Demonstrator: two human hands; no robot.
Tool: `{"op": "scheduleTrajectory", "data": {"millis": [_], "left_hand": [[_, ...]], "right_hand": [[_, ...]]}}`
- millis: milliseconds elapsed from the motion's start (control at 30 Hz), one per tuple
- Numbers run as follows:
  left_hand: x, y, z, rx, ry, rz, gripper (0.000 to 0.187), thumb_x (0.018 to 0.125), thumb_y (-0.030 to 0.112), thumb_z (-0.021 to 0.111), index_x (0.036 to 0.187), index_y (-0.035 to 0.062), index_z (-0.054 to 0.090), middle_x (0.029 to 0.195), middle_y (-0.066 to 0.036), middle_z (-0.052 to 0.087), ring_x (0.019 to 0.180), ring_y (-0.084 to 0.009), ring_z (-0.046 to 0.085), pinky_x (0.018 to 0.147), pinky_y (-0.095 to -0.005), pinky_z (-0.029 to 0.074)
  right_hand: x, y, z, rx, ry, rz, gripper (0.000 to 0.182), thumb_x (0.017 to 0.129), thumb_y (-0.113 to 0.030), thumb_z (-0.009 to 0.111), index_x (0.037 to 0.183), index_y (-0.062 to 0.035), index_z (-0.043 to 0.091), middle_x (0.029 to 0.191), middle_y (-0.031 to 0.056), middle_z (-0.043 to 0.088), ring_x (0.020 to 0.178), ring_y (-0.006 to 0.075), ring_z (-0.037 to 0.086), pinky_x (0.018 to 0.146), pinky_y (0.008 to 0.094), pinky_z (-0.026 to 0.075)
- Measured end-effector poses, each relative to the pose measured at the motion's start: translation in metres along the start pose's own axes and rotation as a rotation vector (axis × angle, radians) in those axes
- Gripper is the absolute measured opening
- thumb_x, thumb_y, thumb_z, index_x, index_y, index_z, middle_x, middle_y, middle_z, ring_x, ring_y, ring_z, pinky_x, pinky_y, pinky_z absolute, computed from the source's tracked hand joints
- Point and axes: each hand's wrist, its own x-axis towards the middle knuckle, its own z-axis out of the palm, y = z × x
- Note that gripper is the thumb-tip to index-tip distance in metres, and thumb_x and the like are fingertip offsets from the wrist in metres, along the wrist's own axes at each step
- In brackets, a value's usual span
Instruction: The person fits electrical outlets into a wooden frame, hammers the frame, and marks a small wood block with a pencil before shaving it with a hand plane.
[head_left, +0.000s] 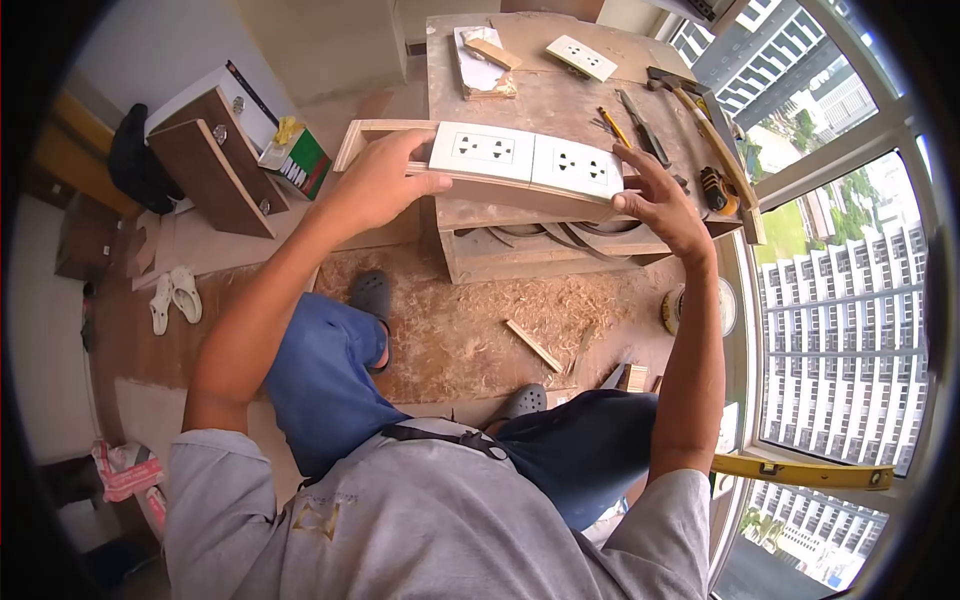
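Note:
Two white socket plates, a left one (483, 150) and a right one (578, 172), sit side by side on top of a long narrow wooden box (500, 192). The box's left end is open at the top, showing pale plywood edges. My left hand (385, 180) holds the box near the left plate, thumb along the front edge and fingers over the top. At the right end, my right hand (662, 200) grips the box, with thumb and fingers against the right plate's end.
A wooden worktable (450, 75) bears another socket plate (581, 58), a hammer (700, 115), a chisel (643, 127), a pencil (613, 128) and a tape measure (718, 190). Wood shavings and a strip (534, 346) lie on the floor. A yellow level (800, 472) is by the window.

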Motion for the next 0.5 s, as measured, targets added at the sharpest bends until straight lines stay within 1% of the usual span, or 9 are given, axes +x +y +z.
{"op": "scheduleTrajectory", "data": {"millis": [67, 133, 200, 233, 300, 333, 400, 433, 500], "left_hand": [[0.002, -0.001, 0.000, -0.030, -0.018, -0.016, 0.060, 0.092, 0.030, 0.076, 0.137, -0.0054, 0.060, 0.131, -0.023, 0.068, 0.123, -0.0343, 0.065, 0.107, -0.0417, 0.047], [0.002, -0.004, 0.000, -0.060, -0.037, -0.024, 0.058, 0.093, 0.031, 0.076, 0.136, -0.0059, 0.061, 0.130, -0.023, 0.070, 0.122, -0.0325, 0.066, 0.106, -0.0410, 0.048], [0.007, -0.005, 0.003, -0.101, 0.006, -0.073, 0.054, 0.094, 0.034, 0.075, 0.128, -0.0066, 0.066, 0.121, -0.021, 0.073, 0.112, -0.0269, 0.069, 0.098, -0.0385, 0.051], [0.009, -0.003, 0.003, -0.100, 0.002, -0.070, 0.054, 0.094, 0.034, 0.075, 0.128, -0.0066, 0.066, 0.121, -0.021, 0.073, 0.112, -0.0269, 0.069, 0.098, -0.0385, 0.051], [0.012, 0.003, 0.003, -0.153, 0.042, -0.263, 0.047, 0.094, 0.037, 0.075, 0.114, -0.0059, 0.072, 0.100, -0.016, 0.074, 0.092, -0.0208, 0.068, 0.082, -0.0356, 0.053], [0.015, 0.001, 0.003, -0.154, 0.042, -0.261, 0.047, 0.094, 0.037, 0.075, 0.114, -0.0059, 0.072, 0.100, -0.016, 0.074, 0.092, -0.0208, 0.068, 0.082, -0.0356, 0.053], [0.020, -0.003, 0.004, -0.149, 0.055, -0.277, 0.041, 0.091, 0.036, 0.077, 0.099, -0.0042, 0.072, 0.084, -0.009, 0.068, 0.077, -0.0159, 0.062, 0.068, -0.0340, 0.049], [0.022, -0.004, 0.004, -0.149, 0.056, -0.277, 0.041, 0.091, 0.036, 0.077, 0.099, -0.0042, 0.072, 0.084, -0.009, 0.068, 0.077, -0.0159, 0.062, 0.068, -0.0340, 0.049], [0.023, -0.004, 0.006, -0.193, 0.046, -0.285, 0.034, 0.095, 0.032, 0.077, 0.093, -0.0013, 0.069, 0.081, -0.002, 0.063, 0.076, -0.0094, 0.054, 0.068, -0.0282, 0.044]], "right_hand": [[0.002, -0.001, 0.001, -0.027, -0.016, -0.043, 0.084, 0.088, -0.032, 0.085, 0.155, -0.0014, 0.046, 0.152, 0.0135, 0.050, 0.124, 0.0270, 0.062, 0.103, 0.0382, 0.053], [0.001, -0.005, 0.002, -0.117, -0.034, -0.004, 0.092, 0.083, -0.033, 0.088, 0.155, 0.0017, 0.043, 0.149, 0.0149, 0.051, 0.120, 0.0265, 0.064, 0.100, 0.0368, 0.055], [0.002, -0.006, 0.003, -0.109, -0.002, 0.003, 0.090, 0.083, -0.032, 0.089, 0.154, -0.0002, 0.046, 0.147, 0.0139, 0.052, 0.116, 0.0259, 0.065, 0.098, 0.0360, 0.056], [0.002, -0.006, 0.003, -0.119, -0.004, 0.000, 0.087, 0.083, -0.032, 0.088, 0.153, -0.0018, 0.048, 0.146, 0.0133, 0.053, 0.114, 0.0258, 0.065, 0.097, 0.0362, 0.056], [0.003, -0.009, 0.004, -0.132, -0.007, -0.002, 0.084, 0.083, -0.032, 0.088, 0.152, -0.0034, 0.050, 0.146, 0.0126, 0.053, 0.113, 0.0257, 0.066, 0.097, 0.0363, 0.056], [0.002, -0.011, 0.004, -0.142, -0.005, 0.006, 0.082, 0.082, -0.031, 0.088, 0.150, -0.0047, 0.051, 0.145, 0.0123, 0.055, 0.112, 0.0258, 0.066, 0.096, 0.0364, 0.056], [0.001, -0.016, 0.005, -0.151, -0.005, 0.015, 0.080, 0.082, -0.031, 0.089, 0.149, -0.0059, 0.053, 0.144, 0.0119, 0.056, 0.111, 0.0259, 0.067, 0.095, 0.0364, 0.057], [0.002, -0.019, 0.006, -0.171, -0.005, 0.016, 0.079, 0.082, -0.030, 0.089, 0.148, -0.0060, 0.053, 0.143, 0.0122, 0.057, 0.110, 0.0260, 0.067, 0.095, 0.0366, 0.057], [0.002, -0.019, 0.006, -0.192, -0.008, 0.014, 0.079, 0.081, -0.030, 0.089, 0.148, -0.0060, 0.054, 0.142, 0.0126, 0.058, 0.110, 0.0261, 0.067, 0.094, 0.0367, 0.057]]}}
